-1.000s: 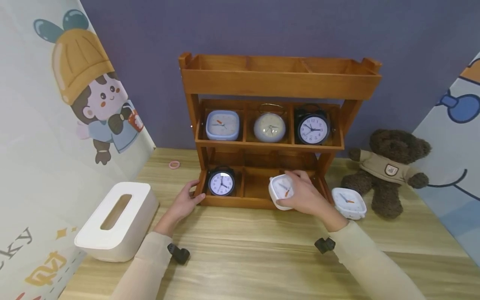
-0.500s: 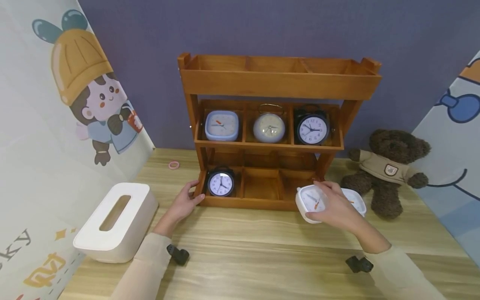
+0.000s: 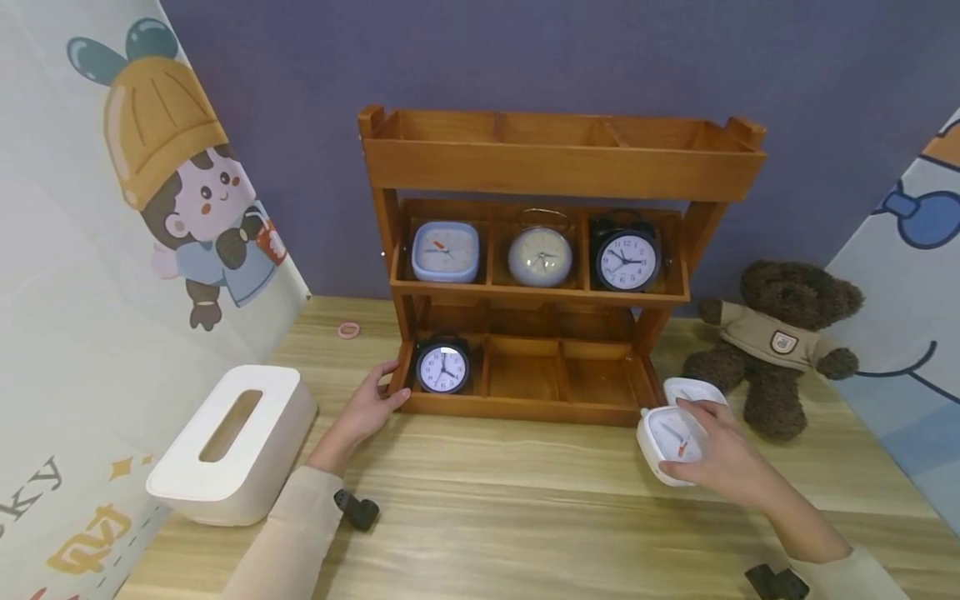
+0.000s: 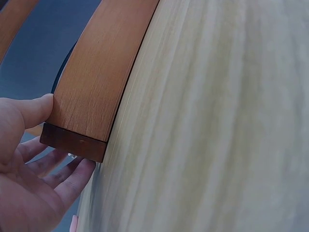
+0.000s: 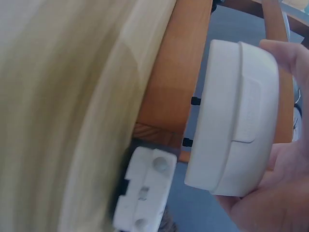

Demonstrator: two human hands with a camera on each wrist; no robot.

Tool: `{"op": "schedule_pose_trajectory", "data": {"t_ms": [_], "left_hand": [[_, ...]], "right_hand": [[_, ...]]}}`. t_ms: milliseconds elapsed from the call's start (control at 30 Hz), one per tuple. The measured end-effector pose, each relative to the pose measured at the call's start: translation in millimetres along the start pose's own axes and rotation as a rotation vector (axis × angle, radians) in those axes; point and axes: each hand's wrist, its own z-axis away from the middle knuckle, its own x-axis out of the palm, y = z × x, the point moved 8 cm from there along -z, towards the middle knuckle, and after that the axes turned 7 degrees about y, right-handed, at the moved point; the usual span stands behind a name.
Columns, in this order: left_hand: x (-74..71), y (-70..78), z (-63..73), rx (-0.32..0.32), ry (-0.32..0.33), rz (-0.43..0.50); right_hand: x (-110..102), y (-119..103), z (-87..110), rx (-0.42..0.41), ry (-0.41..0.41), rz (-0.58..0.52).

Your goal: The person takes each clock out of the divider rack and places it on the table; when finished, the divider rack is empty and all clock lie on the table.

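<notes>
My right hand (image 3: 727,462) grips a white alarm clock (image 3: 651,450) by its sides, held over the table just right of the wooden shelf's front. In the right wrist view the held clock (image 5: 219,121) shows its thick white casing and two small dark pegs. Partly hidden behind it, a second white clock (image 3: 690,388) lies on the table. My left hand (image 3: 367,407) holds the lower left corner of the wooden shelf (image 3: 540,408), thumb at the front and fingers round the end, as the left wrist view of the shelf end (image 4: 96,87) shows.
The bottom tier holds a black clock (image 3: 442,368) at left. Above stand a blue square clock (image 3: 446,252), a round pale clock (image 3: 540,257) and another black clock (image 3: 627,261). A white tissue box (image 3: 262,450), a pink ring (image 3: 348,331) and a brown teddy bear (image 3: 776,350) flank the shelf.
My right hand has carried the white clock out of the shelf's bottom tier, rightward and toward me, to the front of the second white clock. My left hand has stayed on the shelf corner.
</notes>
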Motion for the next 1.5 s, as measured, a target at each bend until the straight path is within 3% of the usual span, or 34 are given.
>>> {"op": "schedule_pose_trajectory", "data": {"t_ms": [500, 1033, 1500], "left_hand": [[0.3, 2.3, 0.1, 0.002, -0.014, 0.002], [0.1, 0.1, -1.2, 0.0, -0.01, -0.013], [-0.1, -0.4, -0.6, -0.013, -0.011, -0.017]], "right_hand": [[13, 34, 21.2, 0.087, 0.015, 0.017], [21, 39, 24.7, 0.089, 0.086, -0.019], [23, 39, 24.5, 0.088, -0.003, -0.04]]}}
